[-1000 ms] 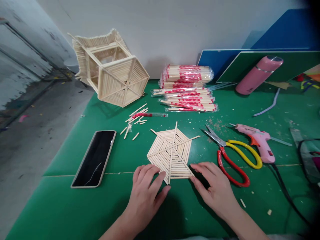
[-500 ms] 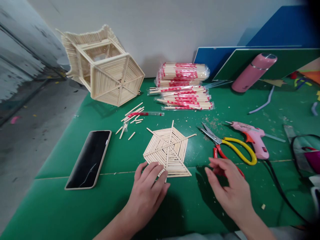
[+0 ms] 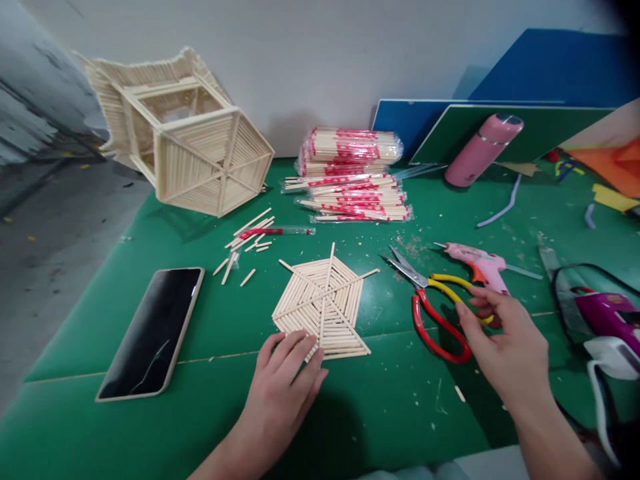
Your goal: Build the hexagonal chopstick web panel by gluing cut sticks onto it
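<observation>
A flat hexagonal panel of wooden sticks (image 3: 323, 303) lies on the green table (image 3: 390, 413). My left hand (image 3: 283, 387) rests with fingers spread flat on the panel's near left edge, holding nothing. My right hand (image 3: 505, 343) hovers over the yellow handle of the red-and-yellow scissors (image 3: 435, 300) and just short of the pink glue gun (image 3: 477, 263), fingers curled and apart, gripping nothing. The glue gun's grip is partly hidden behind my fingers.
A black phone (image 3: 150, 333) lies at the left. A large hexagonal stick structure (image 3: 185, 143) stands at the back left, with loose sticks (image 3: 245, 243) near it. Wrapped chopstick bundles (image 3: 353, 173), a pink bottle (image 3: 480, 150) and coloured boards (image 3: 540, 73) are behind. A purple object (image 3: 605, 317) sits at the right.
My right hand left the panel's near right edge and moved right, over the scissors toward the glue gun. My left hand stayed on the panel. The view shifted right.
</observation>
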A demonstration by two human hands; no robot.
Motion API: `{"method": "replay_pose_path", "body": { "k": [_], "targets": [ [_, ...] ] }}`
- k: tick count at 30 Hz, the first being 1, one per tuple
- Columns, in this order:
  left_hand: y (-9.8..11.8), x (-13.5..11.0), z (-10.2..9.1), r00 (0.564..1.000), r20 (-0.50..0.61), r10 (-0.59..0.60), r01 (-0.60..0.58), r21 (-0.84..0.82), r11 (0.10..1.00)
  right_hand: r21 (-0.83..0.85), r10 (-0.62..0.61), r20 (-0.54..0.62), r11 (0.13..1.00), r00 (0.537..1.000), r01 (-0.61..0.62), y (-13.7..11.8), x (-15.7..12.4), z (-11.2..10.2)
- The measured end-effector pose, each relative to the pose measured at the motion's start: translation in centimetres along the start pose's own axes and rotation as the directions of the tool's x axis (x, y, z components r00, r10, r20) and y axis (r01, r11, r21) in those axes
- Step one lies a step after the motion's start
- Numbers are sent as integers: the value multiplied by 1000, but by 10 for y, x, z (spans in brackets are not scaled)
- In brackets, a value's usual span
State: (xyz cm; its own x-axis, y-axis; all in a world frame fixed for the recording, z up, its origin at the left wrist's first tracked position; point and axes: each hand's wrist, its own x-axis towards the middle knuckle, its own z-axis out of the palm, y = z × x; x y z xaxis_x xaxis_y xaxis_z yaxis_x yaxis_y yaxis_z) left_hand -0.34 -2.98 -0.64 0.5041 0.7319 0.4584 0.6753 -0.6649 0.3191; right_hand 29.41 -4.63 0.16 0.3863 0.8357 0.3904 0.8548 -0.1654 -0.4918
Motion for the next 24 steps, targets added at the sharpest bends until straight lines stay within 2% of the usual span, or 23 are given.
{"method": "replay_pose_path", "body": {
  "k": [5, 16, 20, 23, 24],
  "targets": [
    [-1, 3, -2, 999, 29, 17, -17, -4, 1000, -95, -24, -17, 995, 1000, 22, 17, 13, -2],
    [-3, 3, -2, 997, 30, 66, -68, 58, 996, -227, 53, -80, 971, 995, -70, 53, 33, -1],
    [-5, 1, 1, 999, 5, 51, -52, 54, 997, -242, 25, -97, 969, 995, -48, 49, 35, 1],
    [-4, 1, 2, 998, -40, 42, -40, 48, 998, -198, -12, -90, 980, 996, -6, 32, 34, 7],
    [-3, 1, 2, 999, -20, 42, -41, 48, 998, -164, -34, -76, 986, 997, 21, 24, 34, 10]
  ]
}}
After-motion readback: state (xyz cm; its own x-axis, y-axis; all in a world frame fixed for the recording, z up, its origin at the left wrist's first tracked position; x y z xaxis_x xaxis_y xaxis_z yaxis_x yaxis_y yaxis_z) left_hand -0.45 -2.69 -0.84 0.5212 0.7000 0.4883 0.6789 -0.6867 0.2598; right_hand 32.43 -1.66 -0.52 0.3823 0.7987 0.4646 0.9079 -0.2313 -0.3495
